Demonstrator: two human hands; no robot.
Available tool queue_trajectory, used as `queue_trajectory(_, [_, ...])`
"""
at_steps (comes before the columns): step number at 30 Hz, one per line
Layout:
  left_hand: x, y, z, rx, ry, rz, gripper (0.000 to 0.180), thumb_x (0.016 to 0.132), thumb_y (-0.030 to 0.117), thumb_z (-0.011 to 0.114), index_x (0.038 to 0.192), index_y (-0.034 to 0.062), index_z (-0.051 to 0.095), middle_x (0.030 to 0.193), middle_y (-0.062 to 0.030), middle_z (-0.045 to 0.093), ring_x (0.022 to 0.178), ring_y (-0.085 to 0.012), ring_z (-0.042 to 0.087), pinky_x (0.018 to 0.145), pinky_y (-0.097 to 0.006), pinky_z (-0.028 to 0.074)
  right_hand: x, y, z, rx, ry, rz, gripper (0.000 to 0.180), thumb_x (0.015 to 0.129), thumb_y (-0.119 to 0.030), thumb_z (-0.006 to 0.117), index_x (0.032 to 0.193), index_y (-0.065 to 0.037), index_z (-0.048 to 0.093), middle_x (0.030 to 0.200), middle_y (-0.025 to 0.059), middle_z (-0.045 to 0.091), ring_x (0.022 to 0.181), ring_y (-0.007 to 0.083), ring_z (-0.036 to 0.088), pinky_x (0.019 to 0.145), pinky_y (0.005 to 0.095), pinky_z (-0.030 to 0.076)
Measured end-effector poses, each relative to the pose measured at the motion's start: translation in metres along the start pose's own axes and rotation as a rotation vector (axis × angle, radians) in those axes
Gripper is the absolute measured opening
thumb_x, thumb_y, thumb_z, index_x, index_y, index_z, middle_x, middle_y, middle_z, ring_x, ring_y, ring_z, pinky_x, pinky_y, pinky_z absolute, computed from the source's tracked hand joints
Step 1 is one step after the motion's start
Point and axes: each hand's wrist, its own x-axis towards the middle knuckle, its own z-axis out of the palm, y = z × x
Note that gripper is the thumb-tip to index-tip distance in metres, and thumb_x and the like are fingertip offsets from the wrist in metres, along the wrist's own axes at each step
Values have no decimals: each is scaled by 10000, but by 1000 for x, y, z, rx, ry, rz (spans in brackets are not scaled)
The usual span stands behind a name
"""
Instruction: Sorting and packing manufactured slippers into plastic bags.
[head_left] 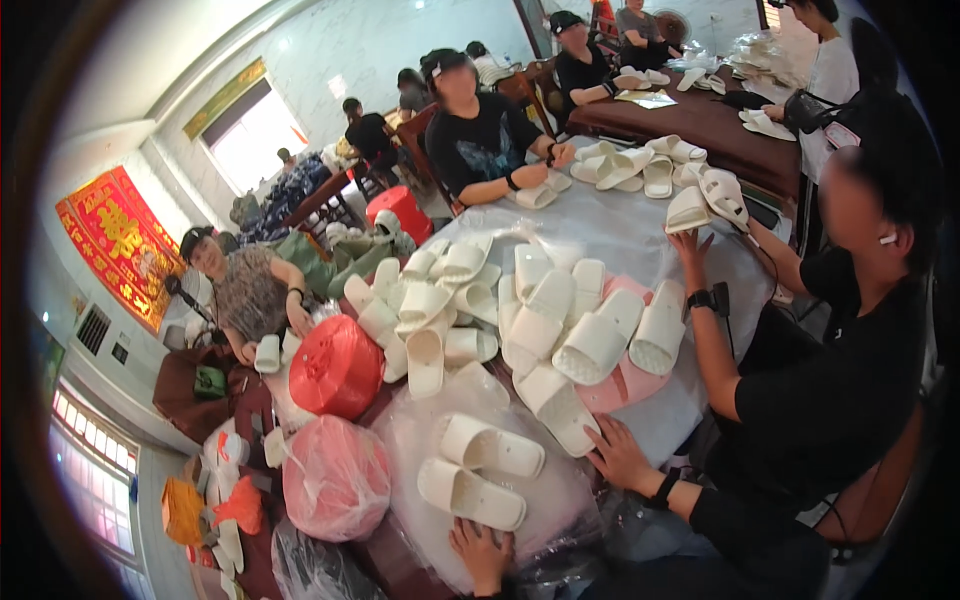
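Left fingers (468, 537): apart, touching white slipper (471, 494) on clear plastic (560, 490), near edge of worktop (620, 220). Right fingers (606, 437): at second slipper (557, 408), grip undeterminable. Cover: grey. Room: marbled wall (370, 50), red hanging (122, 245), bright window (255, 138).

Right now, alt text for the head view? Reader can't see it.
The wearer's left hand is at a pair of white slippers on layered clear plastic; the right hand touches another slipper. Beyond lie heaped slippers; co-workers sit around.
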Motion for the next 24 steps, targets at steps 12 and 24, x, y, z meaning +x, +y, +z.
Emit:
queue_trajectory(12, [10,1,-5,-84,2,-35,511,761,408,600,1120,44,604,1342,-265,386,1302,-393,283,1069,-541,174,10,-5,1,-48,30,-14,535,861,-223,561,1334,-44,389,1351,254,359,1223,409,380,1026,472,308])
queue_trajectory(24, [1,4,-10,-79,-78,-62,511,752,391,615,1121,38,604,1365,-264,359,1309,-392,273,1084,-528,156,36,-143,-152,1737,-688,-473,348,900,-62,482,1242,-10,524,804,101,537,798,256,523,735,302,420])
